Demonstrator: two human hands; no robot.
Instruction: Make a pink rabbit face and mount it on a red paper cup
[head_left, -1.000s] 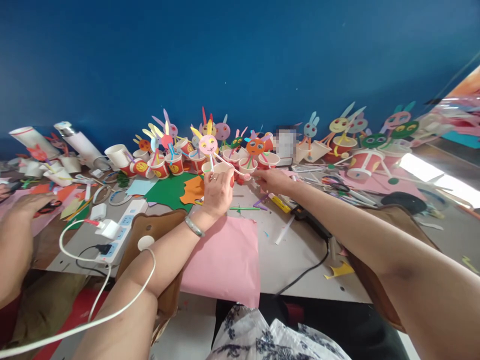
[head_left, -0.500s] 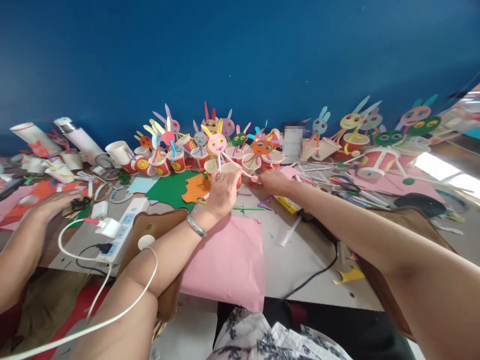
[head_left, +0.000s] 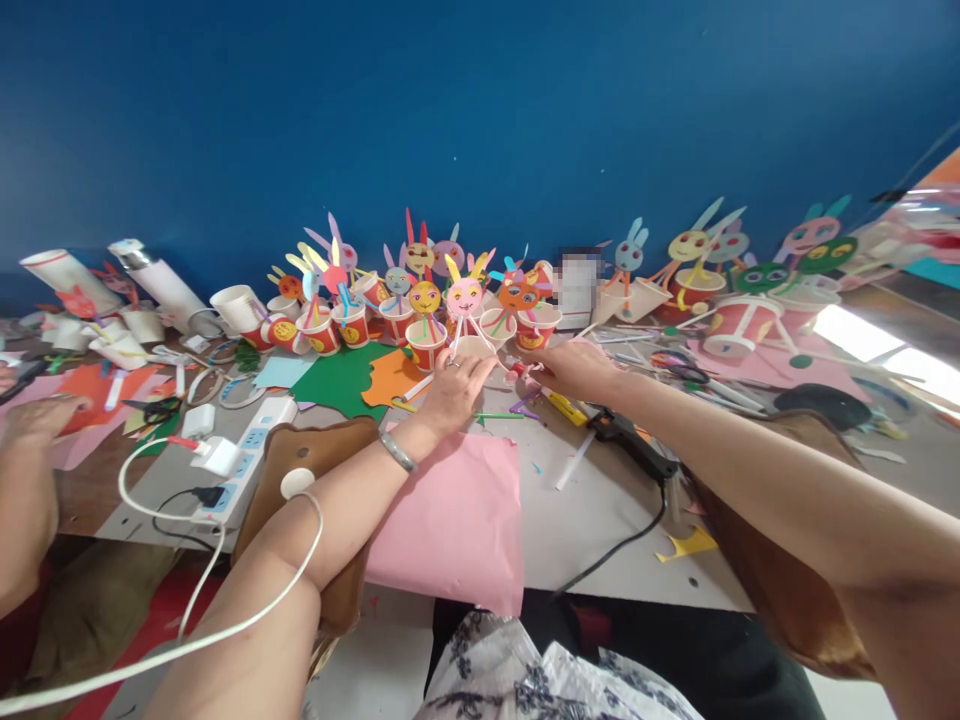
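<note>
Your left hand (head_left: 454, 388) is curled over the near side of a paper cup (head_left: 475, 347), behind the pink sheet (head_left: 450, 520) and in front of the crowded row on the tabletop (head_left: 559, 535); the pink rabbit face (head_left: 466, 297) rises above its rim. Steady the cup with light pressure, since thin paper walls would probably buckle under a hard squeeze. Your right hand (head_left: 574, 368) reaches in low on the other side, its fingertips beside a small red-and-pink piece (head_left: 517, 369); whether they pinch it or only touch it, I cannot tell. Work on that piece with small fingertip movements, as the thin strips would likely bend if tugged. Watch the orange-faced cup (head_left: 427, 348) just to the left, which a wide elbow could knock, and mind the yellow cutter (head_left: 566, 408) and black glue gun (head_left: 634, 447) below your right forearm.
</note>
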